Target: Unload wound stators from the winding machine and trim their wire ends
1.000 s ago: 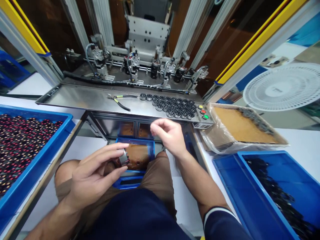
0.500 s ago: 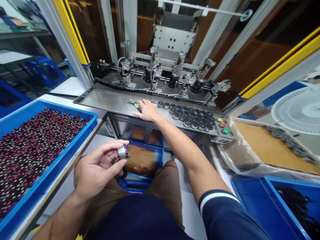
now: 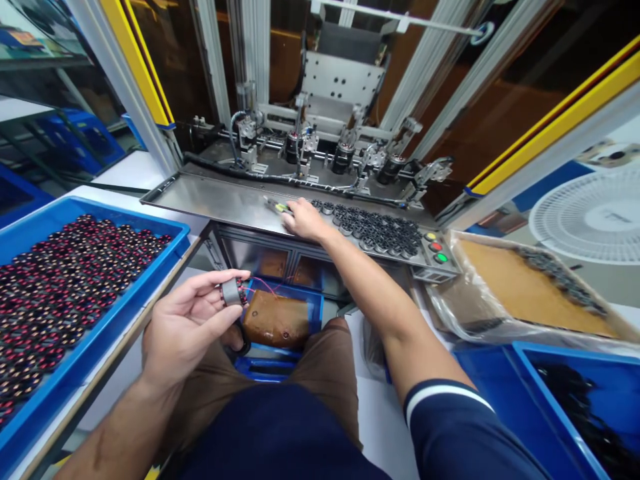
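Note:
Between the thumb and fingers of my left hand [image 3: 185, 323] is a small motor stator [image 3: 231, 292], a grey ring with dark ends and thin red wires trailing to the right. My right hand [image 3: 306, 219] reaches to the metal tray ledge [image 3: 210, 197], its fingers closed around the handles of small green-and-black cutting pliers [image 3: 276, 206]. The pliers' tips point left. Just right of that hand, many black ring-shaped parts [image 3: 375, 227] stand grouped on the ledge.
A blue bin [image 3: 183, 233] full of wound stators stands at left. Behind the ledge is a machine with several black fixtures [image 3: 343, 159]. Coloured buttons [image 3: 435, 247] sit at the ledge's right end, near a lined box [image 3: 493, 280], a blue bin [image 3: 550, 393] and a white fan [image 3: 590, 217].
My right hand has closed on the pliers, which have shifted slightly right. In my left hand the stator has turned a little, and the view has shifted slightly.

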Demonstrator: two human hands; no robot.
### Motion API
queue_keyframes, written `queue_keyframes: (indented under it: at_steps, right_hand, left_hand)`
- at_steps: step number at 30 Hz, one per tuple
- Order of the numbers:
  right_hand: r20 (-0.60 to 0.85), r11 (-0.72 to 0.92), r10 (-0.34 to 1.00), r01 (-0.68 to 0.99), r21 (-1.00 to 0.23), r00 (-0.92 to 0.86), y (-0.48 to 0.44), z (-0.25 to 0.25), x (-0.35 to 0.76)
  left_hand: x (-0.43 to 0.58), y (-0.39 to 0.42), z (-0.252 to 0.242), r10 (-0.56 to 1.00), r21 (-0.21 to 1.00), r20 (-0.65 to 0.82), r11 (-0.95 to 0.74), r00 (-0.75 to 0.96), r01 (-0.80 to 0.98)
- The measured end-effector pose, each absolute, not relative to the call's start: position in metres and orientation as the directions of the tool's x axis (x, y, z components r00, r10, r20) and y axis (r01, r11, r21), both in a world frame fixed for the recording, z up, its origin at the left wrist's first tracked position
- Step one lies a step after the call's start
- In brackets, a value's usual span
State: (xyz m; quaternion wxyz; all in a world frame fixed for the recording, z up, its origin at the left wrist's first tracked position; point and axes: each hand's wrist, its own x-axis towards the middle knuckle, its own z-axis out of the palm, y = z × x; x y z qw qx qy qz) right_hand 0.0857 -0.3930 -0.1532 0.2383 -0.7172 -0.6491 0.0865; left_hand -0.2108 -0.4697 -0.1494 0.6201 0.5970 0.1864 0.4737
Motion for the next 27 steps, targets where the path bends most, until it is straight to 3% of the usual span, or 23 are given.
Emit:
queue_keyframes:
  at_steps: [5, 7, 9, 11, 17, 27]
  right_hand:
    - [0.250, 0.072, 0.955, 0.695, -0.715, 0.159, -0.479, -0.158, 0.062]
    - [0.255, 0.186, 0.952, 0.340, -0.922, 0.170, -0.527, -0.173, 0.038]
    - [0.221, 0.189, 0.963, 0.196, -0.962, 0.155, -0.571, -0.190, 0.009]
    - [0.250, 0.213, 0.958, 0.237, -0.948, 0.141, -0.601, -0.204, -0.015]
    - [0.533, 0.447, 0.840, 0.432, -0.783, 0.097, -0.614, -0.207, -0.037]
    - [0.581, 0.505, 0.809, 0.401, -0.765, 0.090, -0.607, -0.200, -0.034]
  left_hand:
    - [-0.210, -0.471, -0.147, 0.806, 0.911, 0.339, -0.153, 0.484, -0.383]
    - [-0.208, -0.471, -0.145, 0.793, 0.916, 0.330, -0.139, 0.512, -0.375]
    - [-0.203, -0.472, -0.143, 0.777, 0.924, 0.314, -0.118, 0.545, -0.365]
    - [-0.198, -0.473, -0.143, 0.762, 0.928, 0.305, -0.102, 0.572, -0.358]
    - [-0.181, -0.479, -0.145, 0.722, 0.928, 0.307, -0.082, 0.620, -0.364]
    - [-0.178, -0.485, -0.144, 0.731, 0.939, 0.293, -0.098, 0.616, -0.330]
